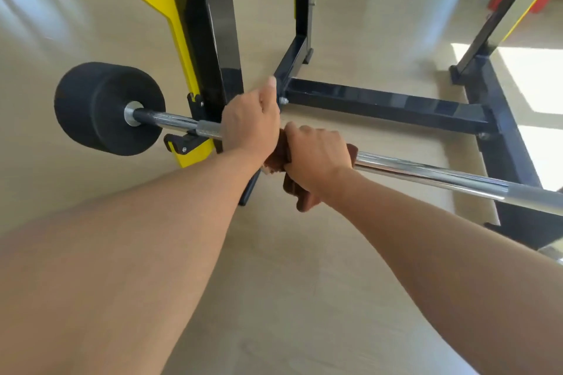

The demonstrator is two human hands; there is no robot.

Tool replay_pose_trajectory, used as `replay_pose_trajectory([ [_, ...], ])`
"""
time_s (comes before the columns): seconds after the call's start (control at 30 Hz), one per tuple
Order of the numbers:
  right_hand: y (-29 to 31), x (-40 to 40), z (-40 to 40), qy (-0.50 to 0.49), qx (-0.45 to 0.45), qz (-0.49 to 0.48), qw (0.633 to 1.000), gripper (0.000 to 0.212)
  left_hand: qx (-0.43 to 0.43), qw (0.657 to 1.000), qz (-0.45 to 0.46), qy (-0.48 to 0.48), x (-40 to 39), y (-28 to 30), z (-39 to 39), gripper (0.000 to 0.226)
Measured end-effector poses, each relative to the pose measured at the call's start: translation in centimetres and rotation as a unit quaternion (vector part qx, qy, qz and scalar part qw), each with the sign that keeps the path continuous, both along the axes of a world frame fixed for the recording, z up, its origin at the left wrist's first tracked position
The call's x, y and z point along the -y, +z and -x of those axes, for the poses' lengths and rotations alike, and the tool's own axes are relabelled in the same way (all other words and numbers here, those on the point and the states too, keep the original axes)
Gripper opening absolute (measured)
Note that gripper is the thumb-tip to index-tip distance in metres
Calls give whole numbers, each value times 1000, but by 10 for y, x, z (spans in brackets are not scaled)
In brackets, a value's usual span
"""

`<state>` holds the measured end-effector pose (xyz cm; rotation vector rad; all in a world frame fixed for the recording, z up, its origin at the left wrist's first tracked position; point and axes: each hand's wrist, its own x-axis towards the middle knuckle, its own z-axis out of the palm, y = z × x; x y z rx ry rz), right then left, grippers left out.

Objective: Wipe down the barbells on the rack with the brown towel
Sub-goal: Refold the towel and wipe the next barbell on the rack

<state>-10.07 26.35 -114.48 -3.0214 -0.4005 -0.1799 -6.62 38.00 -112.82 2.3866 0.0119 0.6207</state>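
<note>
Black-and-yellow rack (213, 39) on the pale floor (274, 283), chrome barbell (426, 172) across its hooks near the left upright.

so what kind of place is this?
Most likely a gym. A chrome barbell with a black weight plate rests on a yellow-and-black rack, and the hands are on the bar, the right hand gripping a brown towel.

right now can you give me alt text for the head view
A person's right hand wraps a brown towel around a chrome barbell on a yellow and black rack, while the left hand grips the bar beside it.
</note>
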Motion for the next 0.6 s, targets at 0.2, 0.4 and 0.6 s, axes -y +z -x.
replay_pose_trajectory([
  [0.2,32,70,32,8,-165,-103,981,60,-200,935,-293,-9,21,-1,4,58],
  [0.4,34,113,34,-171,-113,-74,976,72,-324,905,-262,-87,22,-1,-1,107],
  [0.6,47,97,33,-223,-176,-186,941,53,-355,893,-202,-190,39,5,0,97],
])
